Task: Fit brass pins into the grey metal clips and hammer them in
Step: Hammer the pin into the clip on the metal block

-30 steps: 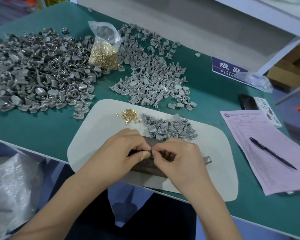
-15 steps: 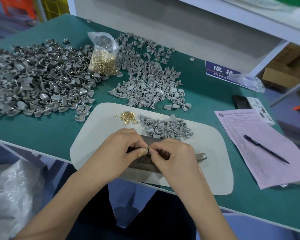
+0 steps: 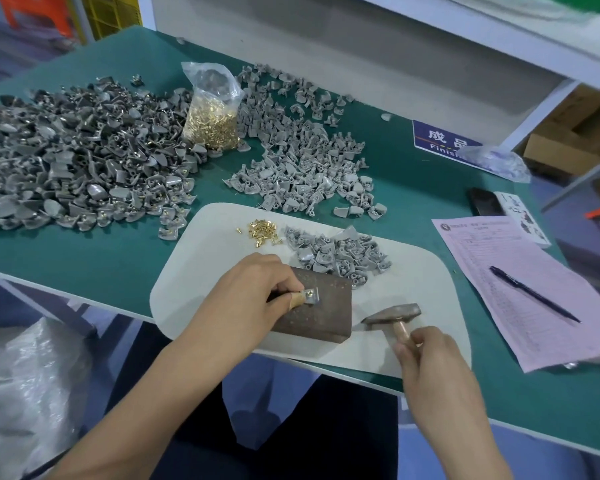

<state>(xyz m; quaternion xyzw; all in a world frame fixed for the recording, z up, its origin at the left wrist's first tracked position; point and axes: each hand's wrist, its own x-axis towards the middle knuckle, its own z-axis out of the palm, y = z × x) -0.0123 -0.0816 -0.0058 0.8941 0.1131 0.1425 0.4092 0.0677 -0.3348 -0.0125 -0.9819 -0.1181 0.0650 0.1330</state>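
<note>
Even, diffuse light from overhead leaves the green table [image 3: 413, 174] bright with only soft, faint shadows beneath the hammer [image 3: 394, 315], while wide-angle distortion bends the table's edges and the shelf and boxes beyond it look slightly soft.

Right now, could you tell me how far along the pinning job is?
Done: the big left pile shows brass pins fitted. In hand: the left hand steadies a pinned clip on the block; the right hand grips the hammer. Left: the unpinned clips and the small heap.
</note>
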